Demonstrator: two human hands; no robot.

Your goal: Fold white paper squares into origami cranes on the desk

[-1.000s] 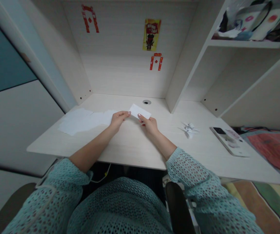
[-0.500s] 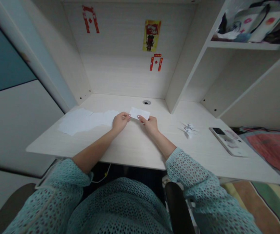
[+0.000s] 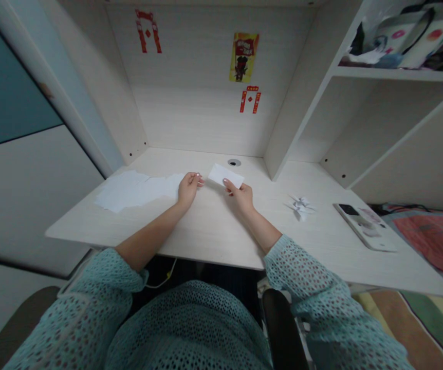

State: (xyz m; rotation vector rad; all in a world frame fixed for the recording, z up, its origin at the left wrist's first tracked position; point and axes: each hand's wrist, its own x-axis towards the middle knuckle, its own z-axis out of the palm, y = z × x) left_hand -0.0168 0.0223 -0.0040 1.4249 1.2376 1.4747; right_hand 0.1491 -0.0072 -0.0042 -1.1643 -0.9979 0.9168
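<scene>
A small white folded paper (image 3: 226, 175) is held just above the pale wooden desk (image 3: 214, 231), near its back. My right hand (image 3: 240, 195) pinches the paper's near right edge between thumb and fingers. My left hand (image 3: 189, 186) rests beside the paper's left end, its fingers curled together; a small gap shows between fingertips and paper. Both arms reach forward in teal knit sleeves.
Several loose white sheets (image 3: 129, 190) lie on the desk to the left. Small folded paper shapes (image 3: 299, 205) and a phone (image 3: 362, 226) lie to the right. A cable hole (image 3: 234, 162) sits behind the paper. Shelves (image 3: 394, 72) with bags rise at right.
My left hand has come off the paper's left end and drawn slightly back. My right hand keeps the paper, which has tilted and shifted a little right.
</scene>
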